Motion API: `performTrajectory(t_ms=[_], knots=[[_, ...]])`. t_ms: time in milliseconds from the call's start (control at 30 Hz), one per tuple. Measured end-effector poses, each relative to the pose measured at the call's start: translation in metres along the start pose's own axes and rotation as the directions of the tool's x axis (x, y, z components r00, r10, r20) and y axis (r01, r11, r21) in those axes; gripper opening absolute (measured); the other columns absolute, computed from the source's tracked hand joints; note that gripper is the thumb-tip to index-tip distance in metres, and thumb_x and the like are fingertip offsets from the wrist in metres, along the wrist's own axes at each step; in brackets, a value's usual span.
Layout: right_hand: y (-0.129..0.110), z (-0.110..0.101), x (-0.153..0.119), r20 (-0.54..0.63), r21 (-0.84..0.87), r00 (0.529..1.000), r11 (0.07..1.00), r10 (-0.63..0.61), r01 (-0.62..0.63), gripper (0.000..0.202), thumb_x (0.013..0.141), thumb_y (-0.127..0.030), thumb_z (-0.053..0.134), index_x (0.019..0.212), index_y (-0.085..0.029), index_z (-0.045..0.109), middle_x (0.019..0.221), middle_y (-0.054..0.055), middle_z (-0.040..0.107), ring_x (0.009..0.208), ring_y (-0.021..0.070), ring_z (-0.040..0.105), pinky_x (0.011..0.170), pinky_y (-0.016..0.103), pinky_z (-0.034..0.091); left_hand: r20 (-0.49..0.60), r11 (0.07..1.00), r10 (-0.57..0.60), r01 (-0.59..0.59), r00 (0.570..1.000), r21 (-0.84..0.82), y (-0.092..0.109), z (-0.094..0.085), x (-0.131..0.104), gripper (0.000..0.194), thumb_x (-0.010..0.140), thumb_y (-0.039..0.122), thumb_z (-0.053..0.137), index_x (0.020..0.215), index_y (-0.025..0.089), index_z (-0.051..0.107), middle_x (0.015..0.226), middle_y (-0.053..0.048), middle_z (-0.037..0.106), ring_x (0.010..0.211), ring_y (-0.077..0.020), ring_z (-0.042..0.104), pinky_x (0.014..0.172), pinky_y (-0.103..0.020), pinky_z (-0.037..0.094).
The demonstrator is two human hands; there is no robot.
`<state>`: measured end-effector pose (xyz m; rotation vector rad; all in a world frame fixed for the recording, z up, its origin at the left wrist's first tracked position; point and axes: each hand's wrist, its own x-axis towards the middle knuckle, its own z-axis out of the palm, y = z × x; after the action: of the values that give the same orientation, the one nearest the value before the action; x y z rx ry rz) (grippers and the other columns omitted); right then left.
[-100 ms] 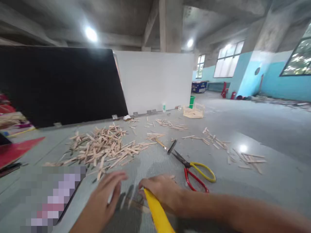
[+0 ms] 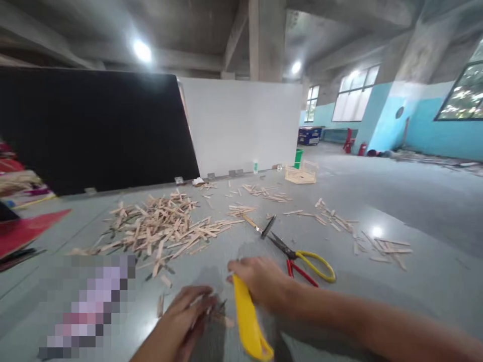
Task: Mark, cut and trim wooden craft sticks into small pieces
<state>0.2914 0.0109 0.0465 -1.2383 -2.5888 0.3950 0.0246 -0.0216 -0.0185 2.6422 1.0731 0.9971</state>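
Note:
My right hand [image 2: 260,279] is wrapped round a yellow-handled tool [image 2: 247,322] whose working end is hidden. To its left, my left hand [image 2: 188,314] has its fingers bent together near small wood pieces [image 2: 225,320] on the grey surface; what lies between its fingertips is too blurred to make out. Beyond my right hand lie scissors [image 2: 290,254] with one red and one yellow handle, next to a hammer [image 2: 260,229] with a wooden handle. A large heap of wooden sticks [image 2: 162,226] spreads to the left.
Loose sticks [image 2: 392,246] lie scattered at the right. A hexagonal stick frame [image 2: 301,175] stands farther back, before a green bin [image 2: 298,158]. Black and white panels [image 2: 241,125] rise behind. At the left are a pixelated area and a red board [image 2: 33,231].
My left hand has moved right, its fingers closing in by the small wood pieces. My right hand has shifted slightly up and right with the yellow-handled tool, covering more of the red scissor handle.

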Motion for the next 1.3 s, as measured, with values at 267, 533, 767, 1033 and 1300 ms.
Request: performTrajectory(t_ms=[267,533,767,1033,1300], knots=[[0.023,-0.022,-0.012,-0.124,0.160,0.992,0.987,0.028,-0.008,0.018,0.107,-0.033,0.054,0.098,-0.021,0.065,0.073,0.001,0.066,0.064,0.0189,0.057,0.065,0.032,0.039,0.064,0.988,-0.153,0.153,0.986,0.001,0.032,-0.018,-0.004,0.035,0.098,0.001,0.047,0.093,0.023,0.074,0.092,-0.003,0.075,0.086,-0.0197,0.075,0.078,-0.029,0.062],[-0.003,0.026,-0.025,-0.166,0.376,0.986,0.926,0.028,0.037,0.020,0.115,-0.040,0.041,0.116,-0.024,0.054,0.066,-0.007,0.065,0.047,0.0107,0.059,0.051,0.022,0.042,0.127,0.954,-0.191,0.154,0.973,0.257,0.069,-0.010,-0.029,0.034,0.106,0.010,0.047,0.131,0.020,0.069,0.126,-0.010,0.076,0.111,-0.0288,0.072,0.096,-0.045,0.062],[0.018,0.025,-0.009,-0.063,0.113,0.973,0.967,-0.222,0.228,0.014,0.108,-0.021,0.052,0.115,-0.020,0.064,0.086,0.005,0.077,0.067,0.0162,0.066,0.063,0.027,0.043,0.195,0.926,-0.275,0.205,0.941,0.316,0.046,-0.009,-0.031,0.067,0.080,-0.013,0.046,0.133,0.019,0.070,0.132,-0.007,0.075,0.119,-0.0295,0.067,0.105,-0.045,0.057],[0.029,0.012,-0.007,0.064,-0.244,0.969,0.938,-0.239,0.248,0.030,0.101,-0.003,0.054,0.126,-0.014,0.065,0.095,0.010,0.078,0.073,0.0199,0.072,0.064,0.029,0.048,0.138,0.906,-0.411,0.420,0.901,-0.048,0.042,-0.023,-0.012,0.029,0.101,0.004,0.044,0.087,0.021,0.064,0.096,-0.006,0.072,0.097,-0.0269,0.064,0.090,-0.041,0.052],[0.070,-0.024,0.046,0.012,-0.514,0.998,0.857,0.062,-0.046,0.047,0.105,-0.004,0.056,0.150,-0.016,0.058,0.117,0.011,0.076,0.094,0.0241,0.077,0.084,0.040,0.063,0.366,0.512,-0.569,0.666,0.736,-0.543,0.061,-0.026,-0.004,0.024,0.111,0.047,0.040,0.099,0.026,0.043,0.075,0.004,0.057,0.062,-0.0161,0.054,0.062,-0.028,0.043]])
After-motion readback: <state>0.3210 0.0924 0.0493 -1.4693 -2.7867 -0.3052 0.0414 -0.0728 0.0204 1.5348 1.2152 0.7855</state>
